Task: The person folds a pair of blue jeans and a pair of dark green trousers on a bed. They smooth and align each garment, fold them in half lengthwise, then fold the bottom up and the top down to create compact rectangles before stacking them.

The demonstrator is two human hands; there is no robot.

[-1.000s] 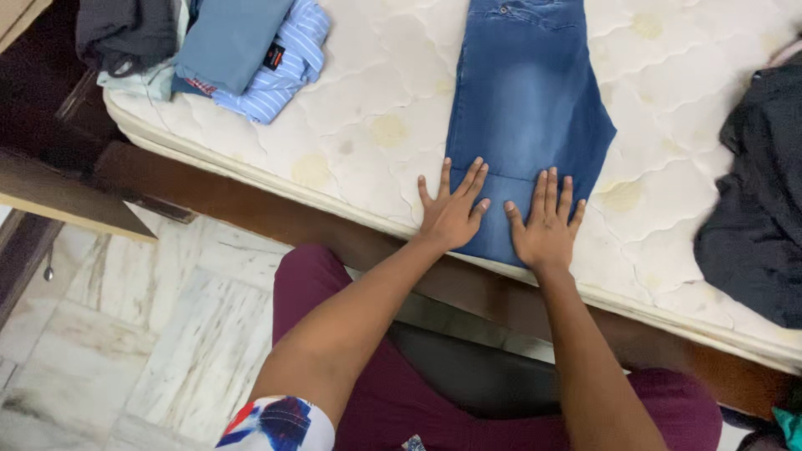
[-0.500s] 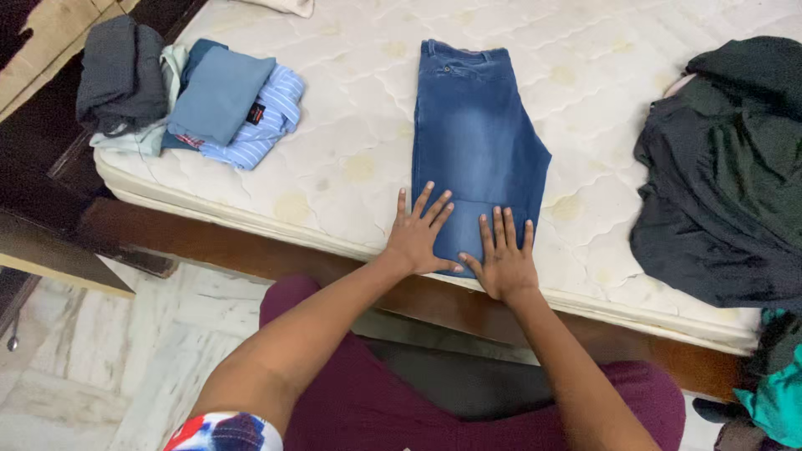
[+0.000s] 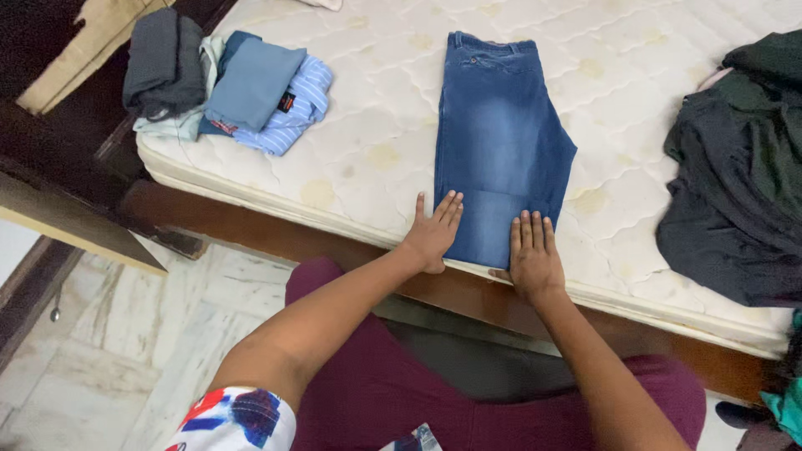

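- The mattress (image 3: 368,125) is white and quilted, with faint yellowish stains, and fills the upper part of the view; its near edge runs on a slant from upper left to lower right, above a dark wooden bed frame (image 3: 276,234).
- The marble floor (image 3: 142,334) lies below the frame on the left, pale and veined, beside the person's maroon-clad legs.
- A heap of dark clothes (image 3: 735,192) covers the right side of the mattress, well apart from the hands, with bare quilting between.
- The folded blue jeans (image 3: 501,142) lie lengthwise near the middle of the mattress, waistband at the far end, the near folded end reaching the mattress edge. Bare mattress shows on both long sides.
- A pile of folded garments (image 3: 242,92) sits at the left corner of the mattress: dark grey, light blue and a blue-striped shirt, close to the edge there.
- The left hand (image 3: 433,235) lies flat, fingers straight and close together, on the jeans' near left edge, part on denim and part on mattress; it grips nothing.
- The right hand (image 3: 533,255) lies flat too, fingers extended and pressed on the jeans' near right corner, its heel over the mattress edge; it holds nothing.
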